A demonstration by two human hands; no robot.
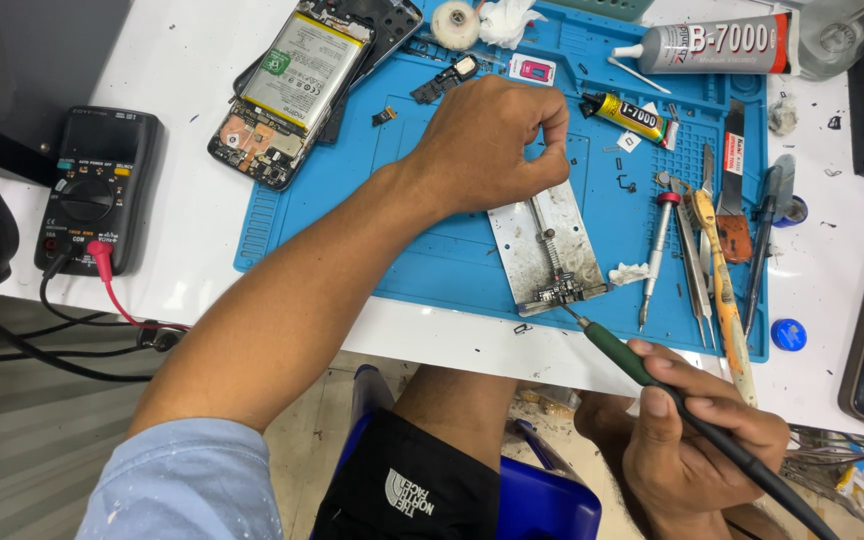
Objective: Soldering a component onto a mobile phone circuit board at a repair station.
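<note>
Small circuit board (559,293) sits clamped in the metal holder (544,248) near the mat's (452,265) front edge; right hand (697,440) pinches the soldering iron (642,372), tip touching it, left hand (487,145) pinching the holder's far end. Soldering seems underway; steady contact needed.

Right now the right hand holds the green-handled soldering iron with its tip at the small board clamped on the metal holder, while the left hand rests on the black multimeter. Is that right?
Not quite. In the head view the left hand rests on the top of the metal holder on the blue mat, not on the multimeter, which sits untouched at the left. The right hand does hold the soldering iron at the clamped board.
</note>
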